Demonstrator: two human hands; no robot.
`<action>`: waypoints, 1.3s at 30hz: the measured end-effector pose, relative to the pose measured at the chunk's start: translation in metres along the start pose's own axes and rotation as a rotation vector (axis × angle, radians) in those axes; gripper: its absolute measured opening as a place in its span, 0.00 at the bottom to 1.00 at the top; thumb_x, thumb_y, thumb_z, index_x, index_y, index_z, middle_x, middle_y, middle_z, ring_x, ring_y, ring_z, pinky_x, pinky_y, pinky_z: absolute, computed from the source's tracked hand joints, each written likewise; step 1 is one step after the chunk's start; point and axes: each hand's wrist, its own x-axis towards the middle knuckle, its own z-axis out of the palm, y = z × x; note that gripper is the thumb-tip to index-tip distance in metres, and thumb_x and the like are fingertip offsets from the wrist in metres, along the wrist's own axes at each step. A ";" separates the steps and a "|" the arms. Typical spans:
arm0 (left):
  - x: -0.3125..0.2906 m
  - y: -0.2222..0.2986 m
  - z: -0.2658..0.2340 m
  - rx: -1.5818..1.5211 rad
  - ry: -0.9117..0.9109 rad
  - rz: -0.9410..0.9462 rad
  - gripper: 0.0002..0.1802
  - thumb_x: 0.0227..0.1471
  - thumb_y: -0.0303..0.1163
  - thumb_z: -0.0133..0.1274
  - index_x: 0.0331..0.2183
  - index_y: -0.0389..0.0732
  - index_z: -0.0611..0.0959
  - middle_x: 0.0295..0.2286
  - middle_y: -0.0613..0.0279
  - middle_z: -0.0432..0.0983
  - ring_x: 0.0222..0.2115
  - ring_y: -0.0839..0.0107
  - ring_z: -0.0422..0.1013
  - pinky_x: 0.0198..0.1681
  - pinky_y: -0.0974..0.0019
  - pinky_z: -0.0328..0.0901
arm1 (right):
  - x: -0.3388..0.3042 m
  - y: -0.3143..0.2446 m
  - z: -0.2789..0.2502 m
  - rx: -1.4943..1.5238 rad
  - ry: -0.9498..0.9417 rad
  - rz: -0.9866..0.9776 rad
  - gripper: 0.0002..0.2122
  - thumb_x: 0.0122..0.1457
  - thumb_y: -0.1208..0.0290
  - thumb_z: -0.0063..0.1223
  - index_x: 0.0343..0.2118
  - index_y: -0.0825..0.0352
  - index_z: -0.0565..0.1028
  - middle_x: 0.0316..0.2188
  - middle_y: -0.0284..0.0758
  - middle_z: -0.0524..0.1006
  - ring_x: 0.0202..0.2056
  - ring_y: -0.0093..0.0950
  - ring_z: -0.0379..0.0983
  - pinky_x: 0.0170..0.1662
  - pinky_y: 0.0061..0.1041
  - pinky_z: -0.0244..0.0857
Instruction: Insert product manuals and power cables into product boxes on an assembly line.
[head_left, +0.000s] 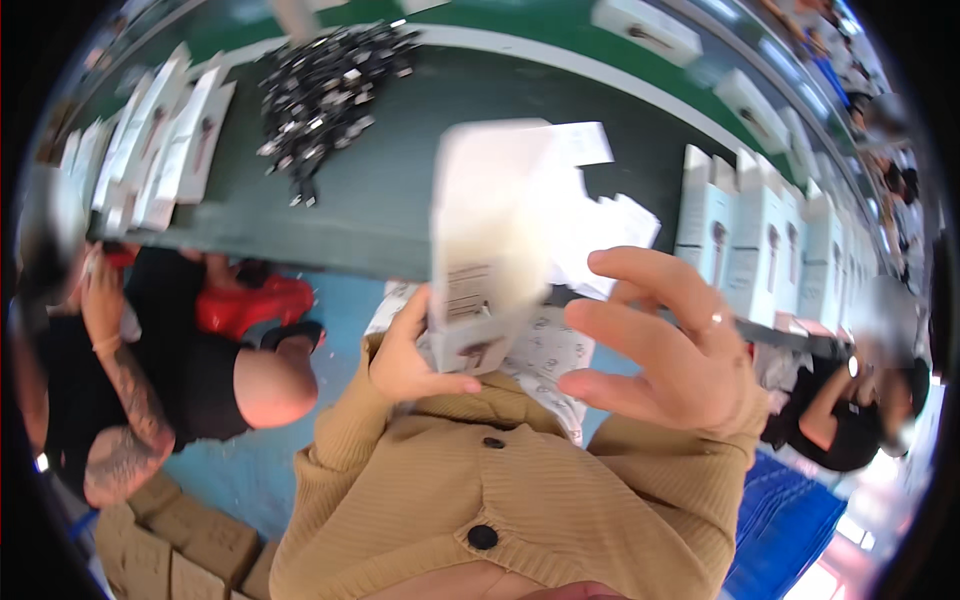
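Note:
My left hand (415,355) is closed around the lower end of a tall white carton (490,230), which stands upright in front of me. Dark print and a small picture show near the carton's bottom; its upper part is blurred and washed out by light. To the right of it, my right hand (665,345) hovers with fingers spread and curved, holding nothing. Past those fingers, a scatter of white paper sheets (625,225) lies on the dark green table (400,215). Part of the sheets is hidden behind the carton.
A heap of black cables with metal plugs (325,95) lies at the far left of the table. White cartons stand in rows at left (165,140) and right (765,235). Co-workers sit on both sides. Brown boxes (180,540) are stacked at lower left, blue crates (785,520) at lower right.

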 end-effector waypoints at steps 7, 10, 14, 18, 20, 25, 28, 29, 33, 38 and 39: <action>0.046 0.045 0.066 -0.559 0.035 0.129 0.67 0.33 0.78 0.47 0.60 0.35 0.49 0.57 0.53 0.54 0.57 0.62 0.56 0.57 0.57 0.55 | -0.070 -0.014 0.055 -0.044 0.076 0.495 0.34 0.41 0.57 0.68 0.52 0.63 0.68 0.51 0.50 0.65 0.41 0.42 0.72 0.38 0.32 0.70; 0.070 0.053 0.066 -0.345 -0.156 0.181 0.71 0.34 0.83 0.31 0.62 0.33 0.39 0.60 0.49 0.47 0.58 0.57 0.53 0.58 0.54 0.52 | -0.083 -0.010 0.035 -0.229 0.271 0.584 0.31 0.41 0.67 0.66 0.52 0.65 0.69 0.50 0.48 0.67 0.43 0.43 0.73 0.40 0.33 0.72; 0.077 0.065 0.052 -0.317 -0.166 0.163 0.56 0.50 0.68 0.40 0.63 0.40 0.38 0.60 0.46 0.49 0.58 0.53 0.55 0.57 0.53 0.53 | -0.101 0.012 -0.006 -0.636 0.377 0.657 0.26 0.42 0.71 0.63 0.48 0.68 0.71 0.44 0.45 0.72 0.37 0.40 0.74 0.37 0.32 0.70; 0.063 0.049 0.013 -0.223 0.117 0.193 0.43 0.56 0.49 0.48 0.63 0.40 0.48 0.57 0.47 0.55 0.55 0.57 0.61 0.53 0.58 0.58 | -0.111 0.034 -0.019 -1.072 0.300 0.723 0.24 0.44 0.67 0.61 0.47 0.68 0.72 0.41 0.41 0.73 0.37 0.36 0.71 0.37 0.33 0.64; 0.048 0.045 -0.015 -0.194 0.315 0.190 0.39 0.55 0.44 0.50 0.61 0.39 0.54 0.55 0.49 0.59 0.53 0.60 0.63 0.52 0.62 0.60 | -0.110 0.041 -0.018 -1.178 0.228 0.749 0.24 0.44 0.64 0.60 0.46 0.64 0.73 0.41 0.38 0.73 0.40 0.35 0.68 0.40 0.34 0.59; 0.026 0.048 -0.097 0.455 0.843 0.228 0.34 0.48 0.34 0.57 0.56 0.37 0.65 0.54 0.51 0.62 0.52 0.58 0.63 0.52 0.59 0.59 | -0.107 0.055 -0.014 -1.247 0.255 0.785 0.23 0.44 0.66 0.59 0.47 0.57 0.74 0.43 0.37 0.71 0.43 0.37 0.66 0.42 0.36 0.56; 0.021 0.042 -0.162 1.331 1.101 0.334 0.35 0.44 0.37 0.61 0.53 0.36 0.69 0.52 0.45 0.63 0.52 0.49 0.62 0.53 0.52 0.57 | -0.096 0.045 -0.003 -1.162 0.309 0.703 0.22 0.44 0.70 0.60 0.46 0.58 0.75 0.42 0.38 0.71 0.44 0.39 0.66 0.45 0.37 0.56; 0.017 0.035 -0.183 1.419 1.141 0.266 0.38 0.42 0.41 0.63 0.53 0.37 0.69 0.52 0.41 0.62 0.52 0.45 0.60 0.54 0.52 0.56 | -0.092 0.040 0.005 -1.033 0.330 0.657 0.20 0.43 0.71 0.61 0.44 0.60 0.76 0.42 0.38 0.71 0.44 0.39 0.66 0.46 0.37 0.56; 0.014 0.031 -0.229 1.740 1.304 -0.001 0.45 0.41 0.55 0.60 0.55 0.37 0.66 0.53 0.38 0.60 0.53 0.43 0.59 0.53 0.47 0.55 | -0.067 0.032 0.043 -0.707 0.197 0.432 0.17 0.45 0.72 0.61 0.40 0.66 0.76 0.41 0.39 0.72 0.43 0.38 0.67 0.45 0.36 0.57; -0.014 0.042 -0.297 1.651 1.415 -0.240 0.47 0.41 0.59 0.58 0.55 0.39 0.66 0.53 0.42 0.62 0.53 0.46 0.61 0.51 0.46 0.58 | -0.027 0.069 0.075 -0.570 0.173 0.354 0.15 0.48 0.71 0.59 0.40 0.66 0.76 0.39 0.39 0.73 0.40 0.36 0.69 0.42 0.34 0.59; -0.022 0.043 -0.309 1.656 1.421 -0.240 0.47 0.41 0.59 0.58 0.55 0.39 0.66 0.53 0.42 0.62 0.53 0.46 0.61 0.51 0.46 0.58 | -0.018 0.079 0.075 -0.576 0.182 0.351 0.14 0.49 0.71 0.57 0.40 0.67 0.76 0.38 0.39 0.74 0.39 0.36 0.69 0.40 0.33 0.60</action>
